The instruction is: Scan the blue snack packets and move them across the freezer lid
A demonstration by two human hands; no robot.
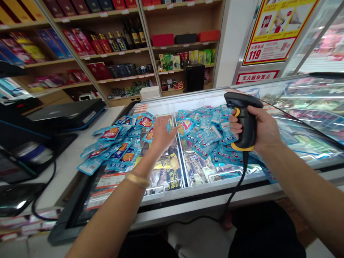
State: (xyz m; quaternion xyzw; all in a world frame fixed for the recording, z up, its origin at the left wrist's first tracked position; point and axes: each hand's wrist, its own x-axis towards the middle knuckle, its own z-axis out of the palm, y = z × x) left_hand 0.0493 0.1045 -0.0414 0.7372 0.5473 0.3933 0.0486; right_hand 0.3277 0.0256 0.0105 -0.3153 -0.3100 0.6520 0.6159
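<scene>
My right hand [264,125] is wrapped round the grip of a black and yellow barcode scanner [247,123], whose head points left. A cable runs down from its handle. My left hand [161,134], with a gold bangle [137,179] at the wrist, reaches over the glass top with thumb and fingers apart. Beside it on the left lies a pile of blue snack packets [118,143], several showing red and orange fronts. Another pile of blue packets [206,132], mostly back side up, spreads between my hands. One packet with a red and white print [185,125] lies close to my left thumb.
The packets lie on a glass-topped freezer [199,193] with bagged goods inside. On the left stands a counter [67,154] with dark equipment [67,114]. Shelves of boxes and bottles [115,46] line the back. The scanner cable [236,190] trails over the freezer's front edge.
</scene>
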